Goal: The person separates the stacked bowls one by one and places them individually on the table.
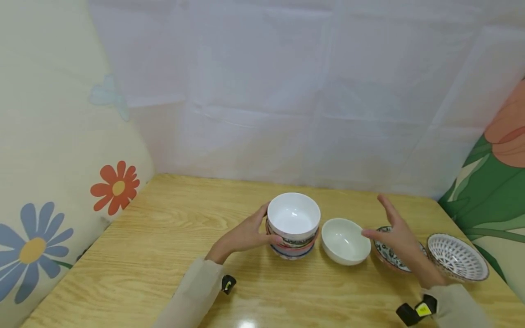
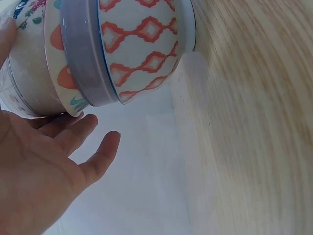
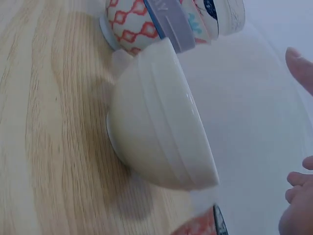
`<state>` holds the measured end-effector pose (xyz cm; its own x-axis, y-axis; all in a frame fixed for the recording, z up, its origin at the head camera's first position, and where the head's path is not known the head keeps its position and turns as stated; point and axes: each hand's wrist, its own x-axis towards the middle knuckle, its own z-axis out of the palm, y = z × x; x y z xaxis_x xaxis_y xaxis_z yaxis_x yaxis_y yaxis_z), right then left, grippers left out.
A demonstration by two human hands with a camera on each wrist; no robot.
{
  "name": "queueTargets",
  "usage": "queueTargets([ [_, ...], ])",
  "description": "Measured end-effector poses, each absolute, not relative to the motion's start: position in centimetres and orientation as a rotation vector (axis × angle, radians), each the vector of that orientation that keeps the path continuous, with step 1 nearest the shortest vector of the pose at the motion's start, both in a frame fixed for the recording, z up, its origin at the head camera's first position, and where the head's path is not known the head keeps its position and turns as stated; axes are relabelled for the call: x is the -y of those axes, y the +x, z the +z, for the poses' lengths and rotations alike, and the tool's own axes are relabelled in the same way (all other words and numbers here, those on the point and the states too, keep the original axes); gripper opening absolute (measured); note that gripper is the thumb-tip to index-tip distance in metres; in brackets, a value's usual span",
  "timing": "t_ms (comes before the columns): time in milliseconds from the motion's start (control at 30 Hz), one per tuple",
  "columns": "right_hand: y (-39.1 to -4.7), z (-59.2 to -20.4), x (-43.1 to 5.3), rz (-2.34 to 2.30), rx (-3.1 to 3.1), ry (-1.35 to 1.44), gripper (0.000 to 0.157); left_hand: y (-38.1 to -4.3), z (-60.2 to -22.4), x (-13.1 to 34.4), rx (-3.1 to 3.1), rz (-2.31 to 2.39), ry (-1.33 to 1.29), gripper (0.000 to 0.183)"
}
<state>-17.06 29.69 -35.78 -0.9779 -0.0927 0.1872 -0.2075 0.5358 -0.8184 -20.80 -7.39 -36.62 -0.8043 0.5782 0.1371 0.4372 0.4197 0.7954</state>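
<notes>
A stack of several bowls (image 1: 293, 218) stands on the table, its top bowl white inside. In the left wrist view the lowest bowl (image 2: 142, 41) has red diamond shapes, with a grey-lilac band above it. My left hand (image 1: 248, 232) holds the upper part of the stack from the left, thumb in front and fingers round the far side. A plain cream bowl (image 3: 156, 117) sits upright just right of the stack. My right hand (image 1: 393, 234) hovers past that bowl with thumb and fingers spread, holding nothing, and partly hides a dark-patterned bowl (image 1: 387, 255).
A wide bowl with a grey lattice pattern (image 1: 457, 257) lies at the far right of the wooden table (image 1: 123, 273). White cloth (image 1: 254, 91) hangs behind the table. Flowered cloths stand at the left (image 1: 45, 136) and right (image 1: 504, 182).
</notes>
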Motion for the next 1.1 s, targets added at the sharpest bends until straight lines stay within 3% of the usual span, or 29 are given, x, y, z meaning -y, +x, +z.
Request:
queueTargets([
  [667,-18.5,-35.8,-23.0,1.432,2.684,0.482,0.105,-20.7,-36.4,7.4,-2.516,1.322,0.923,0.101],
  [1100,-19.4,-35.9,-19.8,1.573,2.608,0.661,0.115,-20.6,-36.4,7.4,-2.522,1.320,0.914,0.103],
])
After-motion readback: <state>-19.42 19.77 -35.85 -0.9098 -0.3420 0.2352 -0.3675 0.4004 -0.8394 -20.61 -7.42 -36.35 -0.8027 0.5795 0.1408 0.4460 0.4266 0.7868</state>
